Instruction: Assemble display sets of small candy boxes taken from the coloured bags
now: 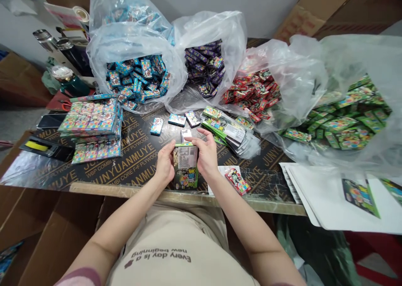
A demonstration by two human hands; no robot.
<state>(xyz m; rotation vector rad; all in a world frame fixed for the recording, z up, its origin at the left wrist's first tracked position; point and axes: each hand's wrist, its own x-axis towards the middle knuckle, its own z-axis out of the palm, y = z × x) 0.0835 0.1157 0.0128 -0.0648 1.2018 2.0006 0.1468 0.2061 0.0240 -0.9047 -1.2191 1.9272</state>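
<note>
My left hand (165,162) and my right hand (205,154) grip the two sides of an upright printed packet (186,166) at the near edge of the dark plywood board (138,152). Fingers of both hands pinch its top, where a small pale box (186,134) sticks out. A red small box (238,181) lies just right of my right wrist. A few loose small boxes (176,119) lie on the board beyond the packet.
Four clear plastic bags hold small boxes: blue (138,78), purple (205,66), red (251,89), green (345,118). Filled packets are stacked at the left (92,122); flat empty packets (229,131) lie right of centre. White sheets (329,198) sit at the right, cardboard boxes (47,227) below.
</note>
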